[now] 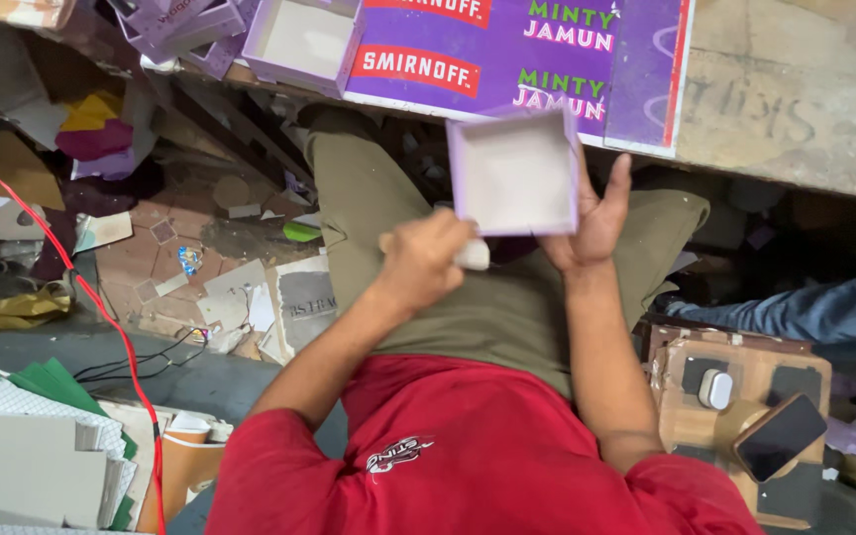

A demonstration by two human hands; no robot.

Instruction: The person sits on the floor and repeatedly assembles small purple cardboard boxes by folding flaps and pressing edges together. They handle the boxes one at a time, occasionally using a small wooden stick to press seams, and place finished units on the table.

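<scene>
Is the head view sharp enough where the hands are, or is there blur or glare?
Head view: the left hand is slightly motion-blurred; the right hand and the purple open box it holds are sharper; light is dim and even, no glare; the floor litter lies in shadow.

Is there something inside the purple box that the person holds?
No, the purple box, held by the right hand, shows only its bare pale inside.

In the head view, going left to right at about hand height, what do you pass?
Red cable → scraps of card on the floor → left hand closed on a small pale tool → open purple box → right hand holding the box → blue-trousered leg of another person.
</scene>
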